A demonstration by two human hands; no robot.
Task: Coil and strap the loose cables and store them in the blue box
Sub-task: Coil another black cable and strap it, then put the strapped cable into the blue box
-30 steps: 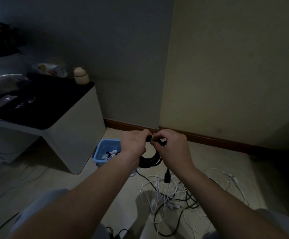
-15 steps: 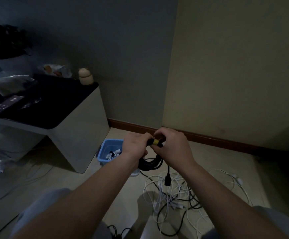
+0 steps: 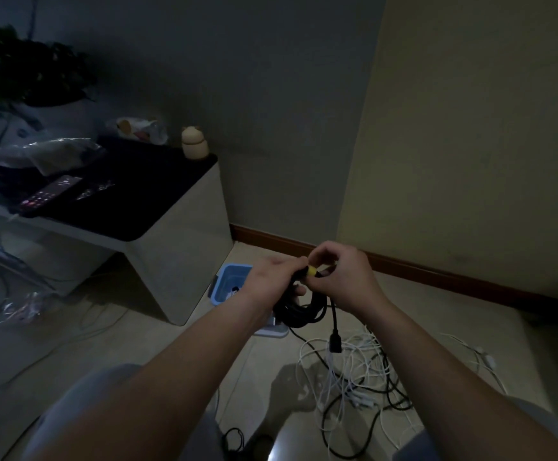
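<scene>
A pale tiled floor [image 3: 137, 344] runs to the corner of two walls. On it stands a low white table [image 3: 184, 247] with a dark top, one leg panel reaching down to the floor. At the table's far left edge sits a dark leafy plant [image 3: 31, 68]. A tangle of loose cables [image 3: 354, 377], white and black, sprawls over the floor between the person's knees and the right wall. The blue box [image 3: 229, 277] rests on the floor just beside the foot of the table's leg panel, near the corner of the walls; its near side is hidden behind the left forearm, and something pale lies inside, too dim to make out. Above the box and the tangle, both hands hold a black coiled cable [image 3: 304, 314] in the air. The left hand [image 3: 271, 281] has its fingers curled round the top of the coil. The right hand [image 3: 344, 277] is closed too, its thumb and fingertips pinching a yellow strap [image 3: 312, 271] wrapped on the coil between the hands. A remote control [image 3: 49, 193] lies near the table's front edge, a small beige jar [image 3: 193, 147] stands at its far right corner, and the coil's plug [image 3: 335, 341] dangles below the right hand
</scene>
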